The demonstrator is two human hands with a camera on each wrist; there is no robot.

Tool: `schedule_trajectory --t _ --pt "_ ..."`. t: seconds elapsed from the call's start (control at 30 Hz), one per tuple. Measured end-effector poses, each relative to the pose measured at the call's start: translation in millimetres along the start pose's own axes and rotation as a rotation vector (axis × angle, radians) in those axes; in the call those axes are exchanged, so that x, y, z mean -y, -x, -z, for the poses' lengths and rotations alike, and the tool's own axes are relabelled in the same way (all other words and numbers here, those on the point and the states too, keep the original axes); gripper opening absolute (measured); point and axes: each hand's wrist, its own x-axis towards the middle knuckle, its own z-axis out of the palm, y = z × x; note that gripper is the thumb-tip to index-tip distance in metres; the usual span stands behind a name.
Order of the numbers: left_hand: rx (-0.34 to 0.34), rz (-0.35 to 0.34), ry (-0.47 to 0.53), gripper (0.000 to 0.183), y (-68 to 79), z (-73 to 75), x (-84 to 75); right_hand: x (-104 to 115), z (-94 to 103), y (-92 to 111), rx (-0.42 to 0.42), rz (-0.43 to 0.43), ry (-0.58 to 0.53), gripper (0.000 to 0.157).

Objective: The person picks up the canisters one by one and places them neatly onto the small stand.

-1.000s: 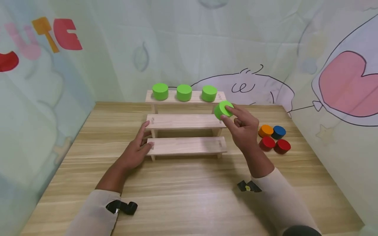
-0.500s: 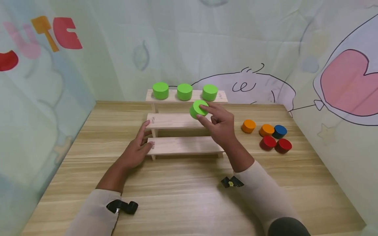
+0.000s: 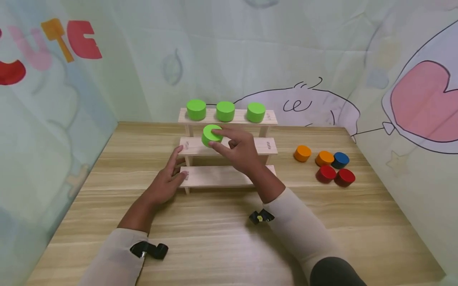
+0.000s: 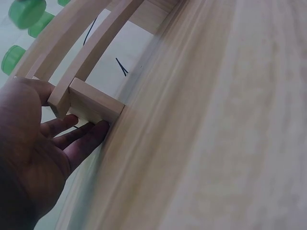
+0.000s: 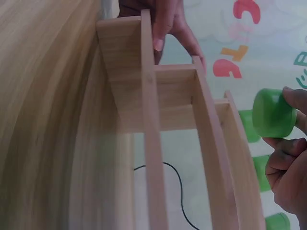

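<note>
1. Fingers and thumb of your right hand (image 3: 239,150) are pinching a green block (image 3: 208,137) in the head view, and it is hovering over the left half of the middle board of the wooden stand (image 3: 218,176). Three more green blocks (image 3: 225,113) are standing along the top board, behind it. Your hand and wrist are covering part of the two lower boards. Off to the right, an orange block (image 3: 302,153) is resting on the table (image 3: 211,242), near a cluster of a second orange block (image 3: 324,159), a blue block (image 3: 340,160) and two red blocks (image 3: 326,174).
2. In the left wrist view, your left hand (image 4: 38,148) is gripping the lowest board's end, its fingertips touching the leg beneath.
3. In the right wrist view, the pinched block is showing apart from the middle board, partly hiding a top-board block; your left hand is occupying the stand's far end.
</note>
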Motion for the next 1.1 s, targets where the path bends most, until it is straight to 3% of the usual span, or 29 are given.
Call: schedule_trajectory --t 0.2,0.3,0.77,1.1 --pt "-0.003 0.001 -0.004 0.08 -0.5 -1.0 -1.4 -4.7 -14.7 -0.9 0.076 -0.157 -0.04 0.038" --pt "-0.001 0.005 -0.009 0.08 -0.3 -0.9 -2.6 -7.8 -19.9 -2.8 0.091 -0.188 -0.014 0.04" --pt "0.014 0.007 0.002 0.08 0.8 -2.1 -1.3 -9.1 -35.1 -18.6 0.195 -0.224 0.05 0.042" --pt "0.007 -0.011 -0.017 0.08 0.1 -0.4 -0.6 -11.1 -42.0 -18.3 0.216 -0.165 0.135 0.042"
